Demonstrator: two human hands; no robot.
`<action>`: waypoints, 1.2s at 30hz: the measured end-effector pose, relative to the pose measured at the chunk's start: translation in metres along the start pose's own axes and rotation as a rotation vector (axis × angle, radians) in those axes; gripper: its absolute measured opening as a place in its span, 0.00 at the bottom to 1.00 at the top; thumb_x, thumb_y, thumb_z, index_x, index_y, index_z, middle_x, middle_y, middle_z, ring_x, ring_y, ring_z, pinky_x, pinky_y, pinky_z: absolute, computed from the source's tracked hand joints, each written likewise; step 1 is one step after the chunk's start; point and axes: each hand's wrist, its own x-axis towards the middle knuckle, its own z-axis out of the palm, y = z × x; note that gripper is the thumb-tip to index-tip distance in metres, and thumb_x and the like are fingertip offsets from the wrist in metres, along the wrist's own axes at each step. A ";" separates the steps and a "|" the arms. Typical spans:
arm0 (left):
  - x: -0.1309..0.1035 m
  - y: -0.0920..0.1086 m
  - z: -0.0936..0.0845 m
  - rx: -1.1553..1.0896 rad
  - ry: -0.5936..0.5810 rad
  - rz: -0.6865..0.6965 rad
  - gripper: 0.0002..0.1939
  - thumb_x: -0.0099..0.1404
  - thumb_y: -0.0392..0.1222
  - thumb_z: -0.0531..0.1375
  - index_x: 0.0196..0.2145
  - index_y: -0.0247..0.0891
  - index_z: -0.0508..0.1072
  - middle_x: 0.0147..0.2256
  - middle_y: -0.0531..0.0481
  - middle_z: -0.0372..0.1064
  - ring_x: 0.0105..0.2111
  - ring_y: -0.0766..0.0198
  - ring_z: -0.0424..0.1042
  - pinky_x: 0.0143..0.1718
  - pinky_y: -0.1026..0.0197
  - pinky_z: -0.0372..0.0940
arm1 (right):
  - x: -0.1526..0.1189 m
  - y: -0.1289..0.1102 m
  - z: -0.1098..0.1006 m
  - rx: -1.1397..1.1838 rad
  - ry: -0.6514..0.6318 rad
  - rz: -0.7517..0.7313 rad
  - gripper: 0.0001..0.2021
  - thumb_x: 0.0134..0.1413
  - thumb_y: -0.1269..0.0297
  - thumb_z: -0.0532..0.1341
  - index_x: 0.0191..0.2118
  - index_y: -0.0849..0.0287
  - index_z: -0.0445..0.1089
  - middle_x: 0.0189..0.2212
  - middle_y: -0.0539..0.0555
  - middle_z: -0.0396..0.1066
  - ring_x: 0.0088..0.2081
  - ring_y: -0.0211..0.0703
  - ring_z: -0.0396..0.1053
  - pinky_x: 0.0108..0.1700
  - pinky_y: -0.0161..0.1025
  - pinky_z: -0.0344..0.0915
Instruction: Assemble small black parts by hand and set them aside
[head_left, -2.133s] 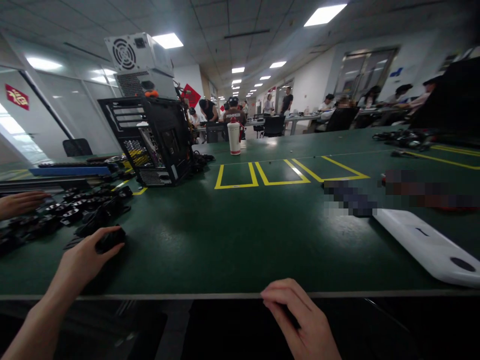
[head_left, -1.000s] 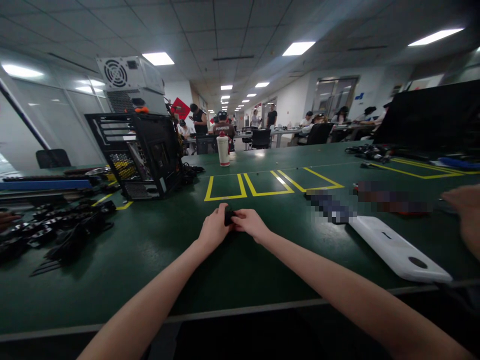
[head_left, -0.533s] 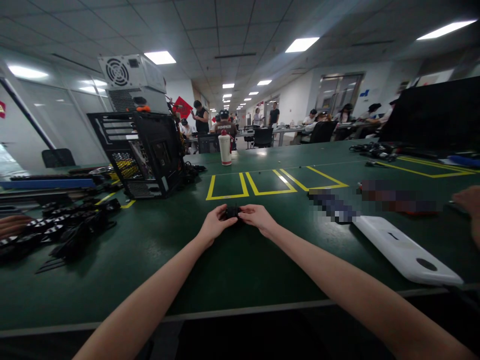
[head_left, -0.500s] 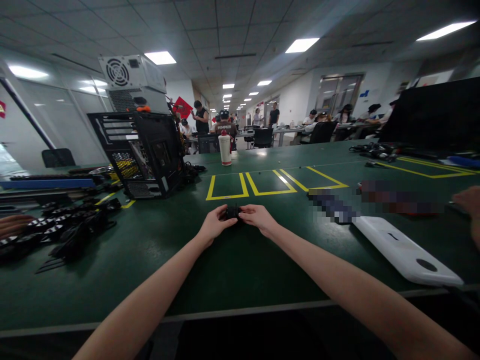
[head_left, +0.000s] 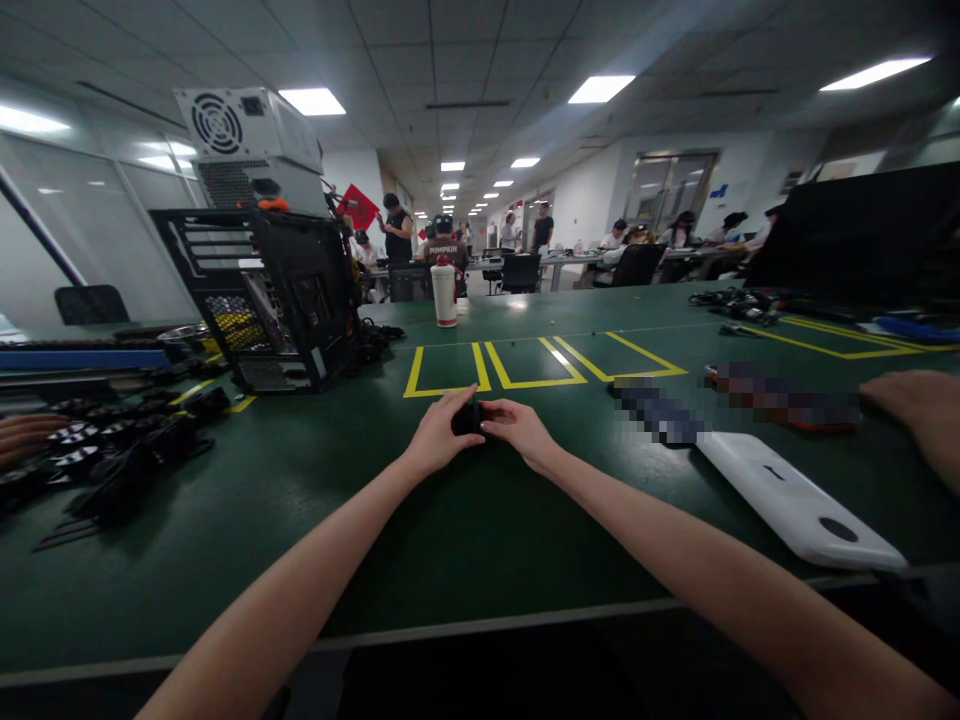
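Observation:
Between my two hands, over the middle of the green table (head_left: 480, 540), is a small black object (head_left: 469, 417); its kind is too dark to make out. My left hand (head_left: 442, 432) curves around its left side, thumb below and fingers above. From the right, my right hand (head_left: 517, 430) grips its edge with the thumb and fingertips. Just beyond the hands, yellow tape outlines (head_left: 446, 390) mark the tabletop.
At left stands an open computer case (head_left: 255, 300) with power supplies (head_left: 247, 125) on top, beside black cables (head_left: 112, 460). A white cup (head_left: 445, 295) is ahead. A white power bank (head_left: 802, 500), blurred phone-like items and another person's hand (head_left: 915, 410) are at right.
My left fingers have lifted and spread more around the black object, which looks turned. At right, the other person's hand has come further into view. The view has shifted slightly.

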 end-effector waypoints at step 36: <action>-0.014 0.018 0.002 0.147 0.093 0.010 0.30 0.48 0.37 0.63 0.49 0.42 0.59 0.49 0.49 0.62 0.49 0.59 0.60 0.49 0.55 0.55 | -0.009 -0.003 0.006 -0.040 -0.082 -0.062 0.16 0.36 0.69 0.64 0.36 0.59 0.64 0.37 0.51 0.66 0.39 0.37 0.65 0.46 0.41 0.61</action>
